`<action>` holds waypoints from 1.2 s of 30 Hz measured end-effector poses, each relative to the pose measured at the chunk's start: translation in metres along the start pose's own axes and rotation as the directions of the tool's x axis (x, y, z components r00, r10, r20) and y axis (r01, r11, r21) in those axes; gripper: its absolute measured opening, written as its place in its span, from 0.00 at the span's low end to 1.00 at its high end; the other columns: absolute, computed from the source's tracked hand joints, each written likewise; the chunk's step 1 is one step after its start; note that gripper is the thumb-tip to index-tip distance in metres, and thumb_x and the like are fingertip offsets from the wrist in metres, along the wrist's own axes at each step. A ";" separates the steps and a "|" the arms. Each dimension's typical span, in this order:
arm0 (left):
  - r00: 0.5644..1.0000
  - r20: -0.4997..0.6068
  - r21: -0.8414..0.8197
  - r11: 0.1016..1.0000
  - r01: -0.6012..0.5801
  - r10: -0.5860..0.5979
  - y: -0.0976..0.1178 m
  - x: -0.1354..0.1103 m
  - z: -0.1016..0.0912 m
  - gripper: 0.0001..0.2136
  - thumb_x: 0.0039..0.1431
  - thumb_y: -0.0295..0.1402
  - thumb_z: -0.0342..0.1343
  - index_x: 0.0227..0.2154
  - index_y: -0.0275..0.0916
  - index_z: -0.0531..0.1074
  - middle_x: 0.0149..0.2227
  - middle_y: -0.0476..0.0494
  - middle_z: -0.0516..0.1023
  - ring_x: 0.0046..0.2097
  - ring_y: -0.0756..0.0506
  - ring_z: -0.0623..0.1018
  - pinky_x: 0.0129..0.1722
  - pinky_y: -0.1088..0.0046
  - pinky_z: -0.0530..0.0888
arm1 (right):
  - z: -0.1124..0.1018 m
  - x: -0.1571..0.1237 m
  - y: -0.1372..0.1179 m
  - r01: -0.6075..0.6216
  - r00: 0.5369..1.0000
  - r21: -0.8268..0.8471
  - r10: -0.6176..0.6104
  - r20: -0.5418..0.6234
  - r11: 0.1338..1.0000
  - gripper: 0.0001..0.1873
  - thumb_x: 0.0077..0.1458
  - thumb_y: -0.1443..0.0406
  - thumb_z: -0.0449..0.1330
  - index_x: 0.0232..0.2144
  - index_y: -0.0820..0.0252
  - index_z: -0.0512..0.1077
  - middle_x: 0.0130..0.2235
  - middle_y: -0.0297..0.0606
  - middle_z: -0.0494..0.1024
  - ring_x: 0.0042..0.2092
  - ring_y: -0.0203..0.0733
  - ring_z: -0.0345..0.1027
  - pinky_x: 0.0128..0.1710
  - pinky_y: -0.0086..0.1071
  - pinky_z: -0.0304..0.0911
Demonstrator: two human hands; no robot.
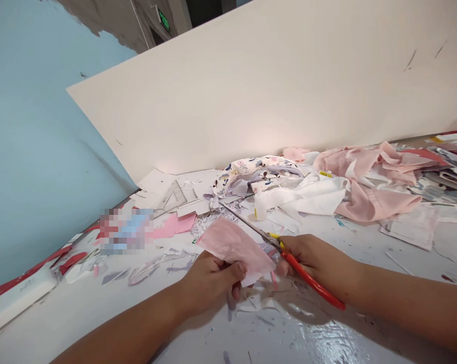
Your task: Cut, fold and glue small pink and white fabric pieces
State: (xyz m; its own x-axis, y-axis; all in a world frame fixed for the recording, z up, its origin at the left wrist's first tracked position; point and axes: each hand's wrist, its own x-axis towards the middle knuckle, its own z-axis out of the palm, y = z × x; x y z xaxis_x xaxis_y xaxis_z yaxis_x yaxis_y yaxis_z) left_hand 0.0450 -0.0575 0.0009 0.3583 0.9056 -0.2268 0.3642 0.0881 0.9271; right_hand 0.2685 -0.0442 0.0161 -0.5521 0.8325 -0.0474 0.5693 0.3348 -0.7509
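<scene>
My left hand (209,283) is closed, pinching a piece of pink fabric (236,247) between thumb and fingers just above the white table (319,338). My right hand (312,260) grips red-and-yellow scissors (285,253). Their long blades point up and left along the fabric's far edge, and the red handle loop sticks out toward me past the wrist. Both hands sit close together near the table's middle.
A heap of pink, white and floral cloth (327,182) lies behind the hands. A small white bottle (259,207) stands near the blade tips. A clear set square (173,197), pink paper and scraps litter the left. A tall cream board (274,86) leans behind everything.
</scene>
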 end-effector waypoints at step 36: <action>0.952 -0.301 -0.193 0.974 -0.116 0.054 0.011 0.014 -0.014 0.05 0.50 0.31 0.54 0.30 0.35 0.67 0.22 0.46 0.75 0.22 0.52 0.73 0.22 0.78 0.64 | 0.006 -0.004 0.009 0.122 0.973 0.250 -0.066 -0.220 0.960 0.26 0.55 0.45 0.38 0.24 0.58 0.61 0.21 0.34 0.65 0.23 0.37 0.58 0.23 0.31 0.55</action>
State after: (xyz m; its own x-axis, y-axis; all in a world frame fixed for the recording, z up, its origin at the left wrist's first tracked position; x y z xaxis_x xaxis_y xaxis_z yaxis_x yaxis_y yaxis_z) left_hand 0.0419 -0.0379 0.0122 0.1025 0.9918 -0.0763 0.1477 0.0606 0.9872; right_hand 0.2721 -0.0476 0.0052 -0.4408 0.8852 0.1487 0.3268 0.3125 -0.8919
